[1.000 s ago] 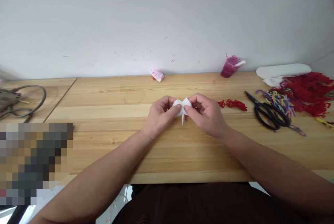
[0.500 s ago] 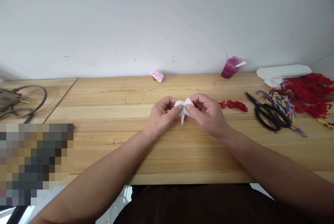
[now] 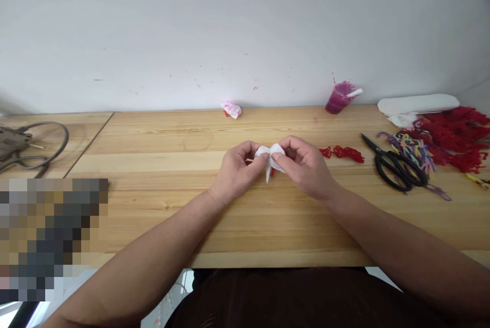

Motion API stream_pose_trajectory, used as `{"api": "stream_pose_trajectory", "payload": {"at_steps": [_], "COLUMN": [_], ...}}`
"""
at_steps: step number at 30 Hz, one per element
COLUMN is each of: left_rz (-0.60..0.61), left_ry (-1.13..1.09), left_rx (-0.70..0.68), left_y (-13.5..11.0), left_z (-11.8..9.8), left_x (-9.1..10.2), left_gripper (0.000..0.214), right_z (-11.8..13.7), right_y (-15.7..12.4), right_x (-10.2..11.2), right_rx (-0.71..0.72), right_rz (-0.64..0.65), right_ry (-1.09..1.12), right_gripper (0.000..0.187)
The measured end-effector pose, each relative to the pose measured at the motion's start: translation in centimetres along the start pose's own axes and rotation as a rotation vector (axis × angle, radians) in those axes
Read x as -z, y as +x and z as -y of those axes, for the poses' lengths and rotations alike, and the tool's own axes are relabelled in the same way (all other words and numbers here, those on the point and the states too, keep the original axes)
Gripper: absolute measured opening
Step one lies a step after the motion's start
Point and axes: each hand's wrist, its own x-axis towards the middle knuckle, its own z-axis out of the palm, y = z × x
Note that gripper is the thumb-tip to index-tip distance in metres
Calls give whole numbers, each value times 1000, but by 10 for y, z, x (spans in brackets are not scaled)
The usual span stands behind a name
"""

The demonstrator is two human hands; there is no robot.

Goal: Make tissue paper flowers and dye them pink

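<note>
A small piece of white tissue [image 3: 276, 150] is pinched between both hands above the middle of the wooden table. My left hand [image 3: 240, 170] grips its left side with the thumb on top. On its right side, my right hand [image 3: 306, 167] presses the tissue in the same way. One narrow end of it hangs down toward me. A bit of red yarn [image 3: 272, 171] shows just under the tissue; how the two are joined is hidden. To the right of my right hand lies a bundle of red yarn [image 3: 348, 153].
Black scissors [image 3: 400, 170] lie on the right beside multicoloured yarn scraps [image 3: 411, 152] and a red yarn heap [image 3: 455, 136]. Against the wall stand a purple-stained cup [image 3: 339, 98], a long white roll [image 3: 419, 104] and a pink-spotted tissue wad [image 3: 231, 109]. A grey cable [image 3: 63, 134] curls at left.
Both hands keep their pinch on the tissue, with only a very slight shift of the fingers. The whole view has moved a little.
</note>
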Motion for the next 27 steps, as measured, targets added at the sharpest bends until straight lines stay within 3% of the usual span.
{"api": "stream_pose_trajectory", "payload": {"at_steps": [10,19,27], "left_rz": [58,14,23], "left_ry": [0,57,42], "left_rx": [10,-19,-39], "left_y": [-2,-2,-2], "left_z": [0,-1,0], "left_x": [-3,-1,-3], "left_gripper": [21,18,15], "right_z": [1,-2,2], "right_y": [0,-2,0], "right_x": [1,-2,1], "right_rx": [-7,122,-8], "right_rz": [-18,-46,7], "right_ry": [12,-93,-4], "right_gripper": [11,12,14]}}
